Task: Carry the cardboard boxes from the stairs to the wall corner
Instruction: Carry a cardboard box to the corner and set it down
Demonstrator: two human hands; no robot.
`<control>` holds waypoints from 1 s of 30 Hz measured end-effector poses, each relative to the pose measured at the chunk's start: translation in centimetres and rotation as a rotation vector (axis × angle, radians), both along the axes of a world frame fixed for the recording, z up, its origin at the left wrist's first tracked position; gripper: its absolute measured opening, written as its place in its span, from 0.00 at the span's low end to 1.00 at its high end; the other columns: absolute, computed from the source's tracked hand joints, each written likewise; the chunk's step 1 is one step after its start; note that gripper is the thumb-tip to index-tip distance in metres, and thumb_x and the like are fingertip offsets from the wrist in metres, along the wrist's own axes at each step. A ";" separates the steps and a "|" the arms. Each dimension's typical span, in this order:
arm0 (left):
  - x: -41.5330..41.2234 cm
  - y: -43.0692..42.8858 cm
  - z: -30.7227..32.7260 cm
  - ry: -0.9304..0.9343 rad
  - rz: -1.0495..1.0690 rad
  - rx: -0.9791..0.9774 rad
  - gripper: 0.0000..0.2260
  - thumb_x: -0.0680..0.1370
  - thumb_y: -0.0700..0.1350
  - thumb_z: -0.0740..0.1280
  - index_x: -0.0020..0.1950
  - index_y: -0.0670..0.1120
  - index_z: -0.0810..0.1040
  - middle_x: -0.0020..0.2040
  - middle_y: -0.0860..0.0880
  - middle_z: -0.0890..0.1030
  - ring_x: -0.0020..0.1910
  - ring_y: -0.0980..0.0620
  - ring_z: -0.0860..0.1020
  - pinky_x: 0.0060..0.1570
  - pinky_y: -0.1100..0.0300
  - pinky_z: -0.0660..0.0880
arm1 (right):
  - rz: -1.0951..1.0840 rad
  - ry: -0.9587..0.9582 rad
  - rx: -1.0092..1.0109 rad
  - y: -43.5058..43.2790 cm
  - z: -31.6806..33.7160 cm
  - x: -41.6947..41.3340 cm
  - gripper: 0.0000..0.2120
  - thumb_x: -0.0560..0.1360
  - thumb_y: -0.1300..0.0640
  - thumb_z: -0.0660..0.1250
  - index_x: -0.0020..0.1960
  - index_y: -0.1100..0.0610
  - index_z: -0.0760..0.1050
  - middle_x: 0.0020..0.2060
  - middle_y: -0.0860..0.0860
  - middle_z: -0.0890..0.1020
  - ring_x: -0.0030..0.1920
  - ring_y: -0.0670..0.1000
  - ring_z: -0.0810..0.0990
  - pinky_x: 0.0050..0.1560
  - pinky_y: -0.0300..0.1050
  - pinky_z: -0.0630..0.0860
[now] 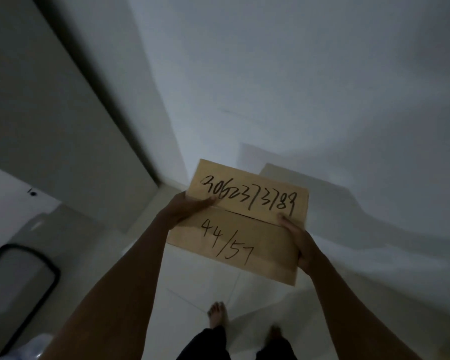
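- As the light is dim, the white wall (296, 74) ahead and the grey panel (37, 100) to its left are the main guides. The carry is probably best steered toward the corner where they meet the floor.
- Floor (192, 276): pale tiles with visible joints. Short, watched steps seem advisable, with the load kept low enough to see the ground.
- Box (244, 229): flat brown cardboard held off the floor in front of the body, slightly tilted. Two flaps meet at a seam across the top, and both carry handwriting. Keeping it level should stop the flaps from springing.
- Pale shape (273, 170): just behind the box's far edge, too dim to identify.
- Left hand (190, 207): grasps the box's left edge, thumb lying on the top face near the seam, fingers hidden beneath.
- Right hand (296, 242): grasps the right edge likewise, thumb on top. The box lies between the two hands, arms extended.
- Bare foot (217, 314): on the tiles below the box.
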State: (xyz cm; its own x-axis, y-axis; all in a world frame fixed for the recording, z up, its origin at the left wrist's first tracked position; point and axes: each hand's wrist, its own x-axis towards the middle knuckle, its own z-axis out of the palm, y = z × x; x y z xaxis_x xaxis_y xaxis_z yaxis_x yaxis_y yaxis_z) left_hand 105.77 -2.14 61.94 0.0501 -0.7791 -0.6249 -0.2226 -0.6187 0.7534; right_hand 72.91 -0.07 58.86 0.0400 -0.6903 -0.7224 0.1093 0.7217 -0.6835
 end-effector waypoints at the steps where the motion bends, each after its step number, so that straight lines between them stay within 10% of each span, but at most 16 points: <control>1: 2.1 -0.2 0.0 -0.009 -0.002 0.008 0.36 0.60 0.64 0.81 0.63 0.49 0.79 0.55 0.44 0.86 0.50 0.43 0.86 0.51 0.42 0.83 | 0.020 -0.002 -0.001 -0.6 -0.1 2.1 0.39 0.63 0.40 0.79 0.71 0.52 0.78 0.60 0.59 0.85 0.59 0.63 0.84 0.59 0.63 0.81; 16: 23.8 -6.9 -6.8 -0.249 0.186 0.058 0.45 0.54 0.74 0.73 0.64 0.51 0.78 0.56 0.47 0.85 0.50 0.47 0.84 0.53 0.47 0.82 | 0.278 0.009 0.115 -13.3 -8.4 24.7 0.43 0.60 0.32 0.81 0.71 0.43 0.75 0.62 0.60 0.84 0.62 0.67 0.81 0.63 0.75 0.77; 30: 35.6 -17.8 -33.2 -0.547 0.098 0.096 0.37 0.67 0.72 0.71 0.66 0.48 0.73 0.50 0.52 0.80 0.39 0.57 0.79 0.34 0.62 0.77 | 0.204 0.078 0.148 -21.3 -33.2 37.9 0.53 0.53 0.29 0.81 0.72 0.49 0.74 0.59 0.60 0.85 0.57 0.65 0.85 0.55 0.68 0.83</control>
